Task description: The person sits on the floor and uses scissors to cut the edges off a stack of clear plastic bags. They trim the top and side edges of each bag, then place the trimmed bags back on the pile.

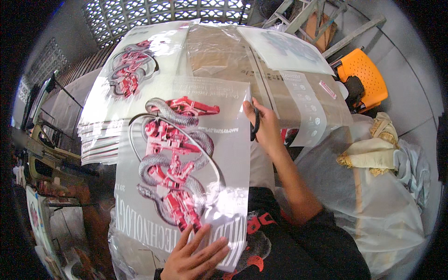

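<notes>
A large printed transparent film sheet (128, 186), bearing grey snakes wound around red machine parts, lies across the near side of the pile and my lap. My left hand (198, 254) rests on its lower edge with fingers stretched and spread; the thumb does not show clearly. In my right hand (263, 121) is a pair of scissors with black handles (255, 125). Its blades point away from me along the sheet's right edge, near the upper right corner. Whether the blades touch the film is hard to make out.
Left behind the sheet stands a stack of similar prints (100, 140). A brown box covered in plastic (219, 51) carries another sheet (289, 49). Right are an orange perforated chair (366, 77), cream cloth (373, 151) and a wooden ladder (354, 37); clear plastic (373, 205) drapes nearby.
</notes>
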### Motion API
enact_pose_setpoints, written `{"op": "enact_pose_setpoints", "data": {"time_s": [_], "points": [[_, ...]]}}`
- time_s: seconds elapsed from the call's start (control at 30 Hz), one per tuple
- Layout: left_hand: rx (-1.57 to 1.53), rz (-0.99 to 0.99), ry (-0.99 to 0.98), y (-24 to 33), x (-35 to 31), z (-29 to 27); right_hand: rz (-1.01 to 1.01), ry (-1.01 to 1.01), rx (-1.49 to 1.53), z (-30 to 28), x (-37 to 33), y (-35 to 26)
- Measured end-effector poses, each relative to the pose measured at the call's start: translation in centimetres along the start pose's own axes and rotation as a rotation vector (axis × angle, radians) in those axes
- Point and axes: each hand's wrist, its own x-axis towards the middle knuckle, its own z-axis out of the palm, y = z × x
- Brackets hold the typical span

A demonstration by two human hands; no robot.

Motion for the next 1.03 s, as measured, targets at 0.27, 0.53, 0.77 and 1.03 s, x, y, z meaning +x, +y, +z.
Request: {"op": "enact_pose_setpoints", "data": {"time_s": [0.27, 0.53, 0.77, 1.03], "points": [[-0.128, -0.680, 0.403, 1.0, -10.2, -11.3, 0.133, 0.018, 0.345, -1.6, -0.7, -6.3], [0.378, -0.398, 0.746, -11.8, 8.9, -30.2, -0.151, 0.234, 0.256, -7.6, -5.1, -12.3], [0.244, -0.307, 0.714, -14.6, 13.4, -37.8, -0.003, -0.091, -0.426, -5.8, -6.8, -12.4], [0.332, -0.243, 0.614, -8.2, 11.2, -37.5, -0.278, -0.064, -0.669, -3.2, -4.5, -8.1]]}}
